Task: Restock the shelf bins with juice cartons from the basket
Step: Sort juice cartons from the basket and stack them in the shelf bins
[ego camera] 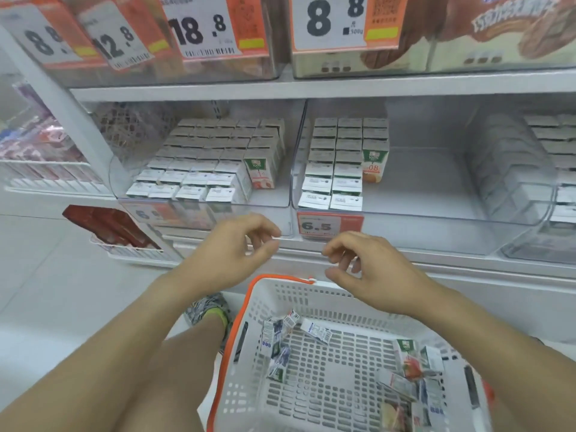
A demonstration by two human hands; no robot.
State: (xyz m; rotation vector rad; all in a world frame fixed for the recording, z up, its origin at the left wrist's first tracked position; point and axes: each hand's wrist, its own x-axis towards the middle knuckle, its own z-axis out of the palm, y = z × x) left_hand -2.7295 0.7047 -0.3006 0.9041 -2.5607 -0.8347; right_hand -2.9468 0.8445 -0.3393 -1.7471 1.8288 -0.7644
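A white basket [274, 294] with an orange rim sits on the floor below me, holding several loose juice cartons [408, 358] at its right and a few [279, 333] at its left. On the shelf above stand two clear bins: the left bin [268, 199] is nearly full of cartons [202, 160], and the right bin [420, 194] holds rows of cartons [336, 163] only at its left side. My left hand [230, 244] and my right hand [367, 266] hover above the basket in front of the bins, fingers loosely curled, holding nothing.
A price tag reading 6.5 [328, 225] hangs on the right bin's front. A third bin [548, 169] with cartons stands at the far right. Upper shelf bins carry price tags [199, 26]. My leg and shoe [208, 310] are left of the basket.
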